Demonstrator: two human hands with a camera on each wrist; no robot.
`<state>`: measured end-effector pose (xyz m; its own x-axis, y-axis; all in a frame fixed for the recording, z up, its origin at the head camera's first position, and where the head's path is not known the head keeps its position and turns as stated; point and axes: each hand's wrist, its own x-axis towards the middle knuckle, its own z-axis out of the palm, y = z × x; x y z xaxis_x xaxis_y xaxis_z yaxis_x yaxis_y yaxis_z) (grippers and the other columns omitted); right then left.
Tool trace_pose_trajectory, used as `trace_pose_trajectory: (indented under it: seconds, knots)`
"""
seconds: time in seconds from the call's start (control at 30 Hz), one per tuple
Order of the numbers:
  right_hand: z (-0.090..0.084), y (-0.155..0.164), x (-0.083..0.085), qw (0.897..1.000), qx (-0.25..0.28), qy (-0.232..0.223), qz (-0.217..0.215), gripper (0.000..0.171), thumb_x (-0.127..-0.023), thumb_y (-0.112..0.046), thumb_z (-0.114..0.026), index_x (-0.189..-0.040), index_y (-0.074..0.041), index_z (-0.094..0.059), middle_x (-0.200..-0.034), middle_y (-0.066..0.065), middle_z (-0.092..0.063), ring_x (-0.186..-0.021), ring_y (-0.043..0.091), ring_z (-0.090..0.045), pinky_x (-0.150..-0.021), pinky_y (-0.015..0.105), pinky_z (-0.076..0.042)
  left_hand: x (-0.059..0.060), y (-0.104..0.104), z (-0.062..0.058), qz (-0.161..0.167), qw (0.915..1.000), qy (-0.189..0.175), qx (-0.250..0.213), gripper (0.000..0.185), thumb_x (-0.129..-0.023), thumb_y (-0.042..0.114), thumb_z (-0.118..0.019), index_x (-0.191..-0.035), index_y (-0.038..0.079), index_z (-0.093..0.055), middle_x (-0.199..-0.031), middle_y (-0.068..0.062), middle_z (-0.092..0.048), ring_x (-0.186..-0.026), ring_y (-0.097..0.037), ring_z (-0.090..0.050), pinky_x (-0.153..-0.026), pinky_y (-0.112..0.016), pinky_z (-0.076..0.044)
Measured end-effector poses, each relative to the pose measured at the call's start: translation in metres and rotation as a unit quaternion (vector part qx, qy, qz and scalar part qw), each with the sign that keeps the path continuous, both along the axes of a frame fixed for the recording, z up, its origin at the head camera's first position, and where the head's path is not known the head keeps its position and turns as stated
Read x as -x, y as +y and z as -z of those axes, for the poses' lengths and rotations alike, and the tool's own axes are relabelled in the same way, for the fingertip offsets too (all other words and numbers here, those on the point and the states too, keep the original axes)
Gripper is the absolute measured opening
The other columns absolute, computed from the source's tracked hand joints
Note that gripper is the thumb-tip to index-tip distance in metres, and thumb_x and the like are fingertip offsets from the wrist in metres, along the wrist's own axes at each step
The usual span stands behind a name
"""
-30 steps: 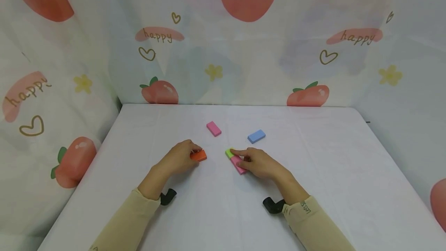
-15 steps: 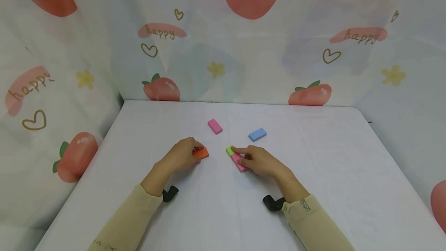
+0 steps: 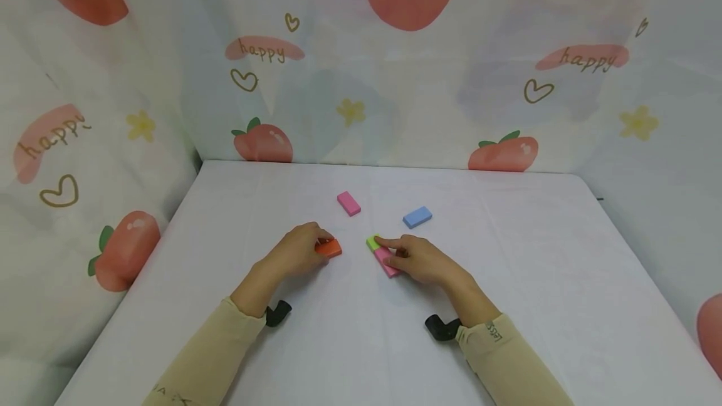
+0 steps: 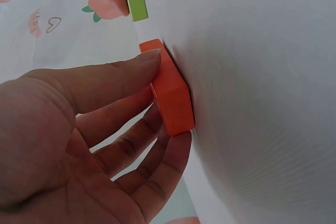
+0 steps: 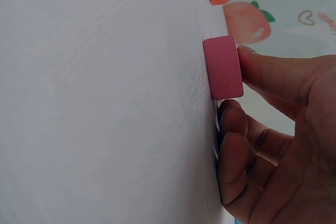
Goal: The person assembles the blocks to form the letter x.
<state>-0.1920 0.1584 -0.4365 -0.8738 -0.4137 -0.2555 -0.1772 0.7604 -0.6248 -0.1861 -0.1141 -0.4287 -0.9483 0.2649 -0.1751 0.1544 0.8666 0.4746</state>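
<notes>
My left hand (image 3: 294, 254) grips an orange rectangular block (image 3: 333, 248) low at the table. In the left wrist view the thumb lies on the top of the orange block (image 4: 176, 95), with fingers curled against its side. Just to the right, a green block (image 3: 371, 244) and a pink block (image 3: 380, 256) lie end to end in one slanted row. My right hand (image 3: 424, 262) holds this row, thumb at the pink block and index finger reaching onto the green one. The right wrist view shows the end face of the pink block (image 5: 224, 67) beside the thumb.
Farther back on the white table (image 3: 536, 255) lie a second pink block (image 3: 349, 203) and a blue block (image 3: 417, 217). A printed fabric backdrop (image 3: 406, 99) closes off the rear and the sides. Each wrist carries a black camera mount (image 3: 442, 327).
My left hand has slid slightly right with the orange block, narrowing the gap to the green and pink row. The right hand keeps its place; the head view has shifted a little.
</notes>
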Motion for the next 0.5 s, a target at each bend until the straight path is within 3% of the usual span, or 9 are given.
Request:
trace_pose_trajectory:
  seconds: [0.5]
  knots:
    - [0.0005,-0.0003,-0.0002,1.000,0.004,-0.001,0.005,0.046,-0.092,-0.030,-0.066,-0.136,-0.040,-0.053,-0.089,0.004,-0.051,-0.082,0.018,-0.046,-0.066,0.030,-0.037,-0.0039,0.0030,0.0011,0.006,1.0000,-0.002,-0.006,0.042,-0.083,0.017,-0.075,-0.124,0.015,-0.066,-0.108,0.000,-0.060,-0.094,-0.015,-0.052,-0.085,-0.032,-0.046]
